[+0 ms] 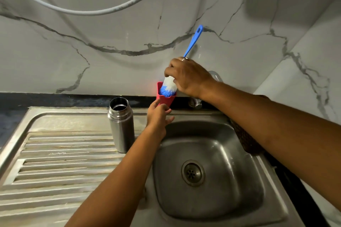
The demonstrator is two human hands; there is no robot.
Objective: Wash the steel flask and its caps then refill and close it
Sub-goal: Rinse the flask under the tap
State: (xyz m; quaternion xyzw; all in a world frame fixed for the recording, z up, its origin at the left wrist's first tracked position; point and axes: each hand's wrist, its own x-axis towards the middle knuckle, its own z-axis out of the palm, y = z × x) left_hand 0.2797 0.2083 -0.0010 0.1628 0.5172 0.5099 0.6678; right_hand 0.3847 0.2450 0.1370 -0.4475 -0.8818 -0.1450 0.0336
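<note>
Head view: the left hand point(159, 116) pinches the red cap point(166, 100) near its base while the right hand point(188, 77) grips the bottle brush point(168, 87), bristles inside. Hard scrubbing could wrench the cap free into the sink point(230, 153). The steel flask point(121, 125) stands upright, uncapped and shiny, on the drainboard point(64, 155).

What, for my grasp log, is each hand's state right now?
Left hand: holding the red cap.
Right hand: gripping the blue brush, bristles inside the cap.
</note>
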